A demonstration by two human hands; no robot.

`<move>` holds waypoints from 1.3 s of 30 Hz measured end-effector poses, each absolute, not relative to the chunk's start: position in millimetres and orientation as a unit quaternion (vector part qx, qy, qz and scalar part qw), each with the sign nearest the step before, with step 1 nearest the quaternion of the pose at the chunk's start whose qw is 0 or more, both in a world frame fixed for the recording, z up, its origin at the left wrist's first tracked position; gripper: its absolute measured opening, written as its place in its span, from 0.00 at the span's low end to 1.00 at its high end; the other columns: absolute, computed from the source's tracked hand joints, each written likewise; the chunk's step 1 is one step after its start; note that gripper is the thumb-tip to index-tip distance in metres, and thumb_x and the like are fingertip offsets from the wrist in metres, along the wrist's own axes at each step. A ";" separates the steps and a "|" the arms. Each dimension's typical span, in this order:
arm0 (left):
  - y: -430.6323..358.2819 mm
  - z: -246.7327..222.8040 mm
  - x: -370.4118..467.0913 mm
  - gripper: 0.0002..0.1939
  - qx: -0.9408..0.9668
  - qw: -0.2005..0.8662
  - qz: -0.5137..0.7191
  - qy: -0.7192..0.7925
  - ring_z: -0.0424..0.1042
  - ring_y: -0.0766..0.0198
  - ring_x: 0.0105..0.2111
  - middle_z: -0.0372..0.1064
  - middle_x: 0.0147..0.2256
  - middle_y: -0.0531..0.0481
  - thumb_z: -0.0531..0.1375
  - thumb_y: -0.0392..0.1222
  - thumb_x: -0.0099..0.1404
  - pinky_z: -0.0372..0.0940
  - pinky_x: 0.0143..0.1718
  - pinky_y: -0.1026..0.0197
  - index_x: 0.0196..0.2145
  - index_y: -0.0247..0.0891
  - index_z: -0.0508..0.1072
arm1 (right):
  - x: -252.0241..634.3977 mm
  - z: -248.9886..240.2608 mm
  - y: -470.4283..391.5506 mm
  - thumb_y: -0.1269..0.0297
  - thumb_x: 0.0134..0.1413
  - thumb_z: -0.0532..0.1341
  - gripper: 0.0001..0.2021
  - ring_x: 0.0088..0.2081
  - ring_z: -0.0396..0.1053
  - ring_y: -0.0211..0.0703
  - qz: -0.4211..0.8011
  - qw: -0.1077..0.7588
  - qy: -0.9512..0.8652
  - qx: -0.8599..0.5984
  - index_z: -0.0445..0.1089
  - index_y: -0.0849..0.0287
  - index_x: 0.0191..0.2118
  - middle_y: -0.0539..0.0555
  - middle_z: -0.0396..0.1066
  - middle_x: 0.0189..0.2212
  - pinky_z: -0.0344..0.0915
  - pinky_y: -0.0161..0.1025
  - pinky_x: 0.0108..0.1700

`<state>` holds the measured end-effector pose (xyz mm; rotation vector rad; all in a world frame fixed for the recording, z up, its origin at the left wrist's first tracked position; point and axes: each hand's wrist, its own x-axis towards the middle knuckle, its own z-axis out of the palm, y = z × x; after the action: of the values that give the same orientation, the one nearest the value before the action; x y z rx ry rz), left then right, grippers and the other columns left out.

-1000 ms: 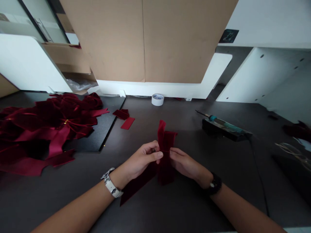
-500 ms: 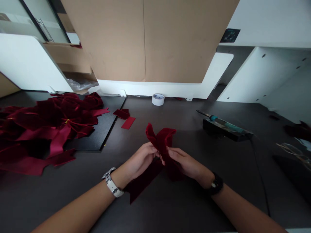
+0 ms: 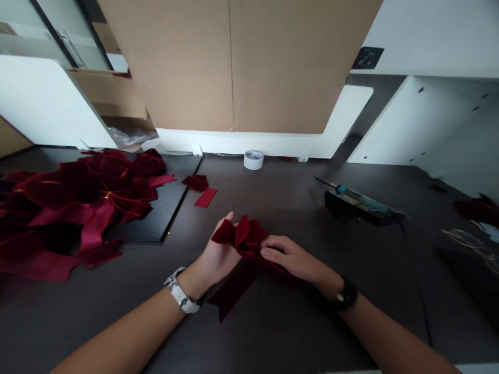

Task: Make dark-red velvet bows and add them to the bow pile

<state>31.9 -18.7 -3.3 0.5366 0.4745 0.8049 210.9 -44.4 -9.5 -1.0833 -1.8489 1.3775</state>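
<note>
A dark red velvet ribbon bow [image 3: 249, 239] is held over the middle of the desk, its loops upward and one notched tail [image 3: 237, 293] hanging toward me. Cupped at its left is my left hand [image 3: 220, 254], the thumb side raised, the fingers partly hidden behind the loops. My right hand [image 3: 286, 254] pinches the bow's right side near its centre between thumb and fingers. A white-banded watch [image 3: 181, 293] is on my left wrist and a black one [image 3: 346, 295] on my right.
A heap of red velvet bows [image 3: 97, 197] lies on a black board [image 3: 171, 197] at the left. Short ribbon pieces [image 3: 206, 197] lie beside it. A tape roll [image 3: 253, 160] stands at the back. A soldering iron [image 3: 356, 197] rests on a black holder at the right, its cord [image 3: 415, 291] running forward.
The bow's loops have been turned and spread lower and to the left. My left hand has opened from a pinch into a cup around them; my right hand keeps its pinch.
</note>
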 end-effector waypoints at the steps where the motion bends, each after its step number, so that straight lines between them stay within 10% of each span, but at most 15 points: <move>1: -18.1 -2.7 31.4 0.19 0.244 0.859 0.387 0.231 0.67 0.63 0.28 0.69 0.24 0.51 0.62 0.57 0.54 0.61 0.35 0.60 0.25 0.36 0.71 | 210.4 -10.2 -43.7 0.50 0.58 0.55 0.18 0.32 0.62 0.38 0.509 0.290 -0.700 -0.408 0.67 0.61 0.30 0.53 0.66 0.30 0.59 0.35 0.35; 20: -19.6 -1.2 28.9 0.22 0.540 0.635 0.464 0.300 0.66 0.57 0.44 0.69 0.33 0.47 0.55 0.43 0.63 0.56 0.48 0.59 0.13 0.36 0.66 | 211.4 -15.1 -39.2 0.67 0.54 0.55 0.08 0.30 0.59 0.39 0.199 0.345 -0.755 -0.520 0.63 0.61 0.25 0.52 0.62 0.25 0.53 0.37 0.35; 25: -22.9 -5.3 32.6 0.05 0.650 0.461 0.466 0.384 0.66 0.61 0.36 0.66 0.33 0.49 0.62 0.38 0.56 0.59 0.41 0.58 0.30 0.37 0.69 | 209.4 -12.2 -41.3 0.68 0.54 0.56 0.07 0.31 0.58 0.40 0.172 0.329 -0.791 -0.486 0.63 0.60 0.26 0.52 0.63 0.26 0.53 0.37 0.35; 29: -24.9 -10.9 34.2 0.21 0.666 0.408 0.487 0.390 0.65 0.59 0.44 0.64 0.42 0.46 0.62 0.33 0.54 0.58 0.48 0.55 0.45 0.39 0.64 | 210.6 -11.9 -41.6 0.68 0.53 0.56 0.05 0.31 0.58 0.41 0.136 0.339 -0.796 -0.483 0.63 0.60 0.27 0.52 0.62 0.26 0.53 0.38 0.35; 39: -15.9 -17.9 33.6 0.20 0.632 0.502 0.462 0.368 0.66 0.64 0.38 0.64 0.37 0.51 0.59 0.33 0.56 0.60 0.43 0.59 0.46 0.39 0.60 | 212.7 -8.1 -43.3 0.68 0.54 0.57 0.05 0.30 0.60 0.40 0.108 0.429 -0.763 -0.472 0.62 0.59 0.28 0.51 0.61 0.25 0.54 0.36 0.32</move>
<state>33.6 -15.9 -17.9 1.5275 0.8884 1.1169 212.7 -43.3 -8.1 -1.1781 -1.9039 0.2689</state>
